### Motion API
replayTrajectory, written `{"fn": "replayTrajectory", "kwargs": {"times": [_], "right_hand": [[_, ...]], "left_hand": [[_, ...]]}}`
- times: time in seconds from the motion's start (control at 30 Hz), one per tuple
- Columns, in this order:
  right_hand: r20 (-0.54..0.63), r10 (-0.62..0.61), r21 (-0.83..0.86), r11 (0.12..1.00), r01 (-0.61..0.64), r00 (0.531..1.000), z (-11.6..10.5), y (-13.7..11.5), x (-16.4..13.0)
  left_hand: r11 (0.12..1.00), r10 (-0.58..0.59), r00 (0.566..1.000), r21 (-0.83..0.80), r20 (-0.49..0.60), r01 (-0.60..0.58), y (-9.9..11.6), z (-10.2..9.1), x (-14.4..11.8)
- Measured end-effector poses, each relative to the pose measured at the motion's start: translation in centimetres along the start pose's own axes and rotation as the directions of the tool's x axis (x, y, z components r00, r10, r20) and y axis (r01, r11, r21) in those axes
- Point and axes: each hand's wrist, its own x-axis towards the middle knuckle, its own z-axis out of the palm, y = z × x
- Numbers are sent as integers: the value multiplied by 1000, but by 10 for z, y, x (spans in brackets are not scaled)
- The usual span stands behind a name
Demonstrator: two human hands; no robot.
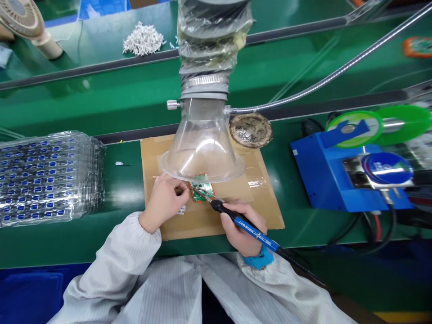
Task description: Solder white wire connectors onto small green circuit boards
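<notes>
My right hand [245,227] is closed round a blue and black soldering iron [253,228]. The iron's tip reaches over a green circuit board [204,192] with an orange-red edge, lying on a cardboard sheet [202,225]. At the board's left side my left hand [168,198] is closed in a pinch; what sits between its fingertips is too small to make out. A small white piece [181,210] lies just below these fingers. The clear fume hood [204,148] hangs right above the board and hides its far edge.
Stacked clear trays [50,177] of small blue-marked parts stand at left. Behind the cardboard's right side is a crusted bowl [250,130] with solder bits. A blue solder feeder [337,171] with a green reel stands at right. White parts [143,39] lie heaped on the back shelf.
</notes>
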Motion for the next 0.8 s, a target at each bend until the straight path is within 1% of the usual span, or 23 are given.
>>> {"fn": "replayTrajectory", "kwargs": {"times": [0.27, 0.4, 0.57, 0.67, 0.8], "right_hand": [[-52, 3, -23, 1000, -4, 999, -1, 0, 1], [-23, 16, -40, 999, -17, 1000, 0, 0, 0], [-10, 8, -75, 997, -8, 1000, 0, -1, 0], [-6, 4, -59, 998, -4, 1000, -1, -1, 0], [-33, -9, -23, 1000, 8, 999, -1, -1, 0]], "left_hand": [[999, 33, 999, 25, -3, -33, 1, -2, 0], [999, 32, 999, 26, 18, -32, 3, -4, 1], [999, 31, 999, 32, 12, -32, 2, -4, 0], [999, 39, 999, 29, 7, -39, 2, -4, 0], [999, 35, 999, 23, 5, -36, 2, -4, 0]]}}
